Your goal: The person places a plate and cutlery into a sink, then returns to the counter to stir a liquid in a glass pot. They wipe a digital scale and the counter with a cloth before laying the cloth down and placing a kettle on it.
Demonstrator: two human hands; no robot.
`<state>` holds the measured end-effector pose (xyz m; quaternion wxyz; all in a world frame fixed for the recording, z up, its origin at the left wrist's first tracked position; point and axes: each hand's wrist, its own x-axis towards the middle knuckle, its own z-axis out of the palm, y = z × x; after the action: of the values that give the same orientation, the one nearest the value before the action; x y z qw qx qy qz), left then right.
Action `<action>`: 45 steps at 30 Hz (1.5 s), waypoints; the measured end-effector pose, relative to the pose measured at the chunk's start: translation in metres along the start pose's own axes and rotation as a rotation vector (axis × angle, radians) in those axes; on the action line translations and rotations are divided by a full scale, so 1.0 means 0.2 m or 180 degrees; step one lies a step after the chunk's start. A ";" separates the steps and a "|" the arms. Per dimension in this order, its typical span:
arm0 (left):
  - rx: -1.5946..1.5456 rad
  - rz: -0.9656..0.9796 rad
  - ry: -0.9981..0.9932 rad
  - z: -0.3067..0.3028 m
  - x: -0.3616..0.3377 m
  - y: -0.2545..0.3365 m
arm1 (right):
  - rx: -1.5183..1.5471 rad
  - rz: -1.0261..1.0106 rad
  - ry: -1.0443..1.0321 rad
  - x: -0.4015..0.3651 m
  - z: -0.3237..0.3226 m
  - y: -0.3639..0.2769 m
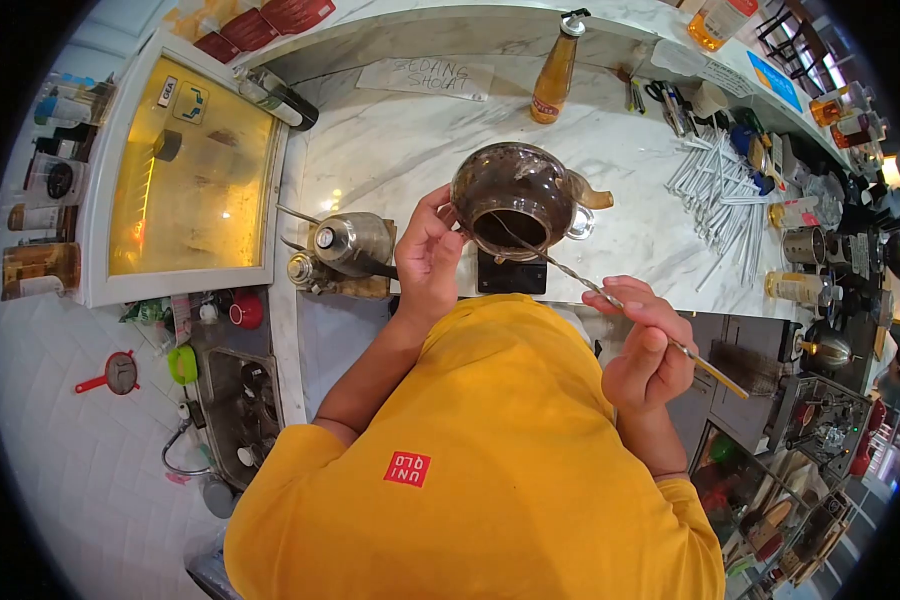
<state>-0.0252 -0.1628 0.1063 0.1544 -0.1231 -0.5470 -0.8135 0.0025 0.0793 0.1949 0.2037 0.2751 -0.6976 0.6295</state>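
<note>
A dark, see-through teapot [505,175] is tilted with its round mouth facing me, its spout pointing right. My left hand [432,258] grips it from the left side, fingers curled behind the body and thumb near the rim. Dark residue coats the inside. In my right hand [650,350] is a long bar spoon [562,268] with a twisted shaft, pinched between thumb and fingers. Its far end reaches into the teapot's mouth and is hidden in the dark. Below the teapot lies a black flat device [511,277] on the counter.
Metal kettles [355,243] stand left of the teapot, beside a yellow-lit glass-door cabinet [195,165]. An amber bottle [557,75] with a pourer is at the back of the marble counter [390,140]. Wrapped straws [722,195] lie heaped at right. A sink [240,400] is at lower left.
</note>
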 end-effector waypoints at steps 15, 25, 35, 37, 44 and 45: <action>0.0261 -0.0632 0.0391 -0.03 0.01 -0.05 | 0.0841 0.1113 0.1206 0.01 -0.06 0.09; 0.0100 -0.1136 0.1218 -0.15 0.08 -0.21 | 0.0899 0.1653 0.1659 -0.15 -0.17 0.17; 0.0096 -0.1585 0.1735 -0.37 0.20 -0.57 | -0.0616 0.1424 -0.0031 -0.19 -0.09 0.25; 0.0169 -0.1668 0.1781 -0.40 0.22 -0.65 | -0.0686 0.1259 -0.0126 -0.18 -0.10 0.25; 0.0372 -0.1961 0.1860 -0.52 0.30 -0.82 | -0.0842 0.1261 -0.0264 -0.16 -0.11 0.22; 0.0406 -0.1983 0.1868 -0.54 0.31 -0.85 | -0.0827 0.1337 -0.0301 -0.16 -0.09 0.21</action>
<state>-0.1520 -0.2103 -0.0560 0.0577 0.2943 -0.5401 -0.7864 -0.0022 0.1044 0.1450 0.0693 0.1248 -0.8232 0.5495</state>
